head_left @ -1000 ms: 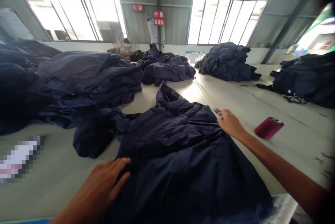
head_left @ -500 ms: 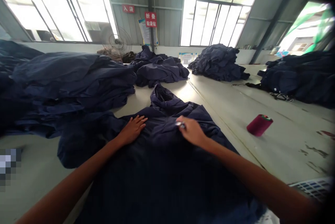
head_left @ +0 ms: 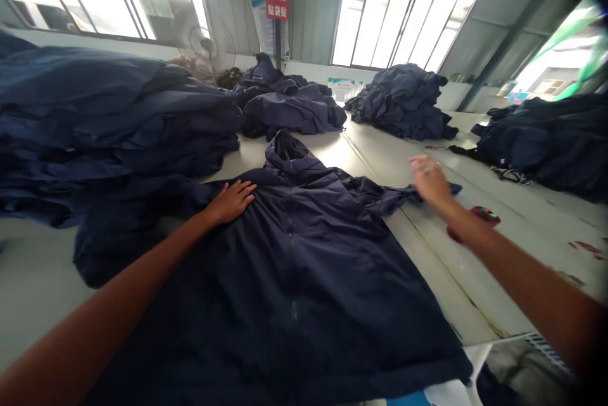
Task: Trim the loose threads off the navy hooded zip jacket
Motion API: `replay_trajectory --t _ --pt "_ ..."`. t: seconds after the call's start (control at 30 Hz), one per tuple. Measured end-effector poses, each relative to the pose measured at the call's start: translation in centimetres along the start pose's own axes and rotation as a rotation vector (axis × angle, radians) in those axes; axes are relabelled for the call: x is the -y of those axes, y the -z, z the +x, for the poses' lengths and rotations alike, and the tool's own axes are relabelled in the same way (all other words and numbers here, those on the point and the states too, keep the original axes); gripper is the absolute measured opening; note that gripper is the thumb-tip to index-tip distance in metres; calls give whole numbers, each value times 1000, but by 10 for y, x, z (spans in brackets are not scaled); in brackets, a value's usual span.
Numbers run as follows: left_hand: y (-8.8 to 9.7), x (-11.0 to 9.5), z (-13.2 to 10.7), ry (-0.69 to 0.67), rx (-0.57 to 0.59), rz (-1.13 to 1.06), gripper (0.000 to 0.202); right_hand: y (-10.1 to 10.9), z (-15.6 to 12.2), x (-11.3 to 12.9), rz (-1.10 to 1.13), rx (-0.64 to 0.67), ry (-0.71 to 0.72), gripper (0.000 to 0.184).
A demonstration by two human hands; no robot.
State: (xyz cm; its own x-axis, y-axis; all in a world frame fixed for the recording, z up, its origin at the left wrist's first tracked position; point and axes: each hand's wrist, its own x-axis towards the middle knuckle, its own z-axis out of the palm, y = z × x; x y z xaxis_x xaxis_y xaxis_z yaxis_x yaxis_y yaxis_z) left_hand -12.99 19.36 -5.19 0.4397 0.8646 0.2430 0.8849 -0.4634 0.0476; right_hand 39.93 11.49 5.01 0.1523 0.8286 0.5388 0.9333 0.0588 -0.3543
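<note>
Corrugated grey walls (head_left: 313, 7), tall bright windows (head_left: 399, 13), red signs (head_left: 276, 2) and an electric fan (head_left: 206, 42) close off this workshop at 12 o'clock. A long pale counter (head_left: 513, 285) runs out from the person, carrying dark garments: a broad stack (head_left: 109, 121) at 10 o'clock, a loose heap (head_left: 289, 105) at 12, another heap (head_left: 401, 102) at 1 and a bulky mass (head_left: 546, 140) at 2.

A navy hooded jacket (head_left: 285, 292) lies front up in the middle of the counter, with its hood (head_left: 287, 149) pointing to 12 o'clock and its zip (head_left: 291, 247) running down the centre. One sleeve (head_left: 128, 235) is bunched at 9 o'clock, while the other (head_left: 394, 197) reaches toward 2 o'clock.

The left hand (head_left: 231, 201) is released, lying flat with its fingers spread on the shoulder, apparently pinning the cloth in place without gripping it. The right hand (head_left: 430, 181) is raised and blurred by motion just above the outstretched cuff. Whether it holds anything or touches the sleeve, I cannot tell; a pale glint at its fingers is too small to identify.

That forearm partly hides a magenta thread cone (head_left: 484, 216) at 2 o'clock. The left forearm and the frame's lower edge cut off part of the jacket, so its lower left is hard to make out.
</note>
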Motion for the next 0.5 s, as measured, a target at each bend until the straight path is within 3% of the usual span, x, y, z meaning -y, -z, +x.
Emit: replay_trajectory --t 0.1,0.2,0.4,0.5 --pt "-2 3 8 7 7 -1 44 -53 -55 25 -16 291 199 33" --pt "-4 6 12 14 38 -7 49 -90 -86 37 -55 419 240 47" --pt "-10 15 21 25 136 -40 55 -105 -67 15 -75 486 181 53" --pt "-13 15 32 31 132 -60 60 -109 -55 4 -68 487 185 52"
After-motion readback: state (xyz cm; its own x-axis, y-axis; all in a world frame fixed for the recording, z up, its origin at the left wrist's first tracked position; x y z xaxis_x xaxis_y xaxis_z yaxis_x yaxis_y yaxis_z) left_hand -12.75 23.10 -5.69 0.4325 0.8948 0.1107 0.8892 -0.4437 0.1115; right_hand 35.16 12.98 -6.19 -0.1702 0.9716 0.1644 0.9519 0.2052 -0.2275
